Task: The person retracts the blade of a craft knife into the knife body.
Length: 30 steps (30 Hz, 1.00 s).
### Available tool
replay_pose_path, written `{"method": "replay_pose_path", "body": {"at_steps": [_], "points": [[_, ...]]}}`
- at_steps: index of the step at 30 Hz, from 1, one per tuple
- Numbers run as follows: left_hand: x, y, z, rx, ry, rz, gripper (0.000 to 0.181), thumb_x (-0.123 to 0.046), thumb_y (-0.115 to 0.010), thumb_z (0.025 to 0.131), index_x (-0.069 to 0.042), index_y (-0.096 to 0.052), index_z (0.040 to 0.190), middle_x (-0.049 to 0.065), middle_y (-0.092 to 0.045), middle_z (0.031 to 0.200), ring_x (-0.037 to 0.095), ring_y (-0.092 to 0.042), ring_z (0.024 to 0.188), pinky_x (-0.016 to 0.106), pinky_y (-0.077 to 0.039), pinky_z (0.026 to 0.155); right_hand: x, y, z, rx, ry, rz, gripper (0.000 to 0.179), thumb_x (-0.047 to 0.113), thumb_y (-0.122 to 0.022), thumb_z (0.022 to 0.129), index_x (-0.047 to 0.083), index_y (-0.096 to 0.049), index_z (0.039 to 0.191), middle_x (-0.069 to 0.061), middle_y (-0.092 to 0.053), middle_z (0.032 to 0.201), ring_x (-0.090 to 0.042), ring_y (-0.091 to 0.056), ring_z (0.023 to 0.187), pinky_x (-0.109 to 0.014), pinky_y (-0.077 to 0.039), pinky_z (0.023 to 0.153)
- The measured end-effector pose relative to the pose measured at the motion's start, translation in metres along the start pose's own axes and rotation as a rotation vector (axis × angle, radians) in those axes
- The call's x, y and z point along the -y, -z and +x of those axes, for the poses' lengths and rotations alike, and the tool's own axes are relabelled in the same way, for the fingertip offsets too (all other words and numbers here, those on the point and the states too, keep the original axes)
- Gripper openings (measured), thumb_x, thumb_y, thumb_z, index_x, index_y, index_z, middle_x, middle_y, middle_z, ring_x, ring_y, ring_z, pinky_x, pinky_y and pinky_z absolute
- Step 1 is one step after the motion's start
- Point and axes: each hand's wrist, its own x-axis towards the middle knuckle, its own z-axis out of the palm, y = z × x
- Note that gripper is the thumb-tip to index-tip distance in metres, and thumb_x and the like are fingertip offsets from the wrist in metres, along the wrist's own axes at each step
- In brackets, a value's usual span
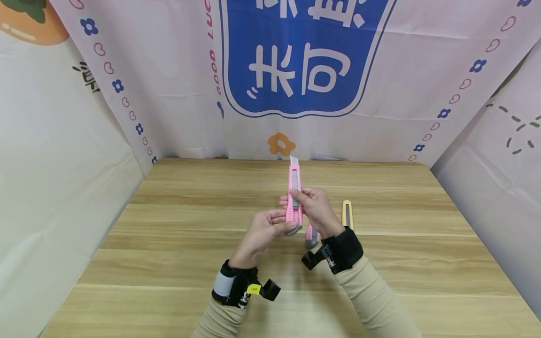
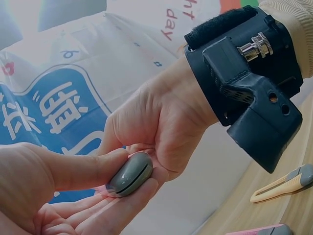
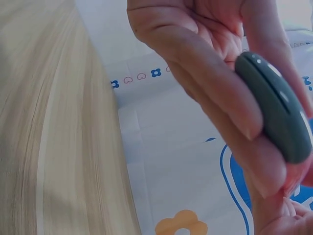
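Note:
A pink utility knife stands upright in both hands above the table, its blade out at the top. The left hand pinches its lower end by the grey end cap, between thumb and fingers. Higher up, the right hand grips the body with its thumb on the front near the slider. Below the right hand lies a second pink utility knife, partly hidden by that hand. A yellow utility knife lies to the right, its lower part behind the right wrist.
The wood-grain table reaches back to a printed cloth hanging behind it. White cloth also hangs at the left and right sides. Each wrist wears a black strap with a small camera.

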Motion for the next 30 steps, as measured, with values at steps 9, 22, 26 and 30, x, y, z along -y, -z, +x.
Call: {"method": "replay_pose_path", "body": {"at_steps": [9, 22, 26, 30], "points": [[0.001, -0.003, 0.001, 0.012, 0.008, -0.014, 0.035, 0.000, -0.066, 0.086, 0.004, -0.062, 0.121, 0.019, -0.072, 0.112, 0.005, -0.070, 0.083, 0.024, -0.061, 0.079, 0.001, 0.004, -0.004, 0.007, -0.016, -0.034, 0.040, 0.017, -0.051, 0.101, -0.007, -0.051, 0.133, 0.007, -0.076, 0.083, -0.004, -0.073, 0.079, -0.022, -0.061, 0.079], [0.003, -0.003, 0.000, 0.172, 0.010, -0.058, 0.036, -0.001, -0.062, 0.090, 0.007, -0.057, 0.125, 0.022, -0.069, 0.116, 0.019, -0.073, 0.097, 0.039, -0.056, 0.096, 0.013, 0.014, -0.003, -0.003, 0.000, 0.014, 0.043, 0.018, -0.049, 0.101, -0.012, -0.047, 0.132, 0.009, -0.075, 0.078, -0.005, -0.073, 0.077, -0.021, -0.061, 0.075], [0.002, -0.004, -0.001, 0.165, 0.016, -0.071, 0.035, -0.001, -0.063, 0.090, 0.007, -0.058, 0.123, 0.020, -0.071, 0.112, 0.014, -0.074, 0.091, 0.038, -0.057, 0.095, 0.013, 0.013, -0.003, -0.006, -0.036, 0.014, 0.046, 0.023, -0.052, 0.100, -0.010, -0.049, 0.132, 0.007, -0.075, 0.079, -0.005, -0.072, 0.078, -0.022, -0.061, 0.077], [0.003, -0.005, 0.000, 0.118, 0.016, -0.058, 0.033, -0.003, -0.065, 0.089, 0.006, -0.061, 0.121, 0.020, -0.072, 0.110, 0.015, -0.074, 0.090, 0.034, -0.059, 0.090, 0.013, 0.012, -0.003, -0.043, -0.099, -0.030, 0.048, 0.031, -0.053, 0.099, -0.007, -0.053, 0.129, 0.003, -0.076, 0.080, -0.007, -0.073, 0.076, -0.023, -0.061, 0.074]]}}
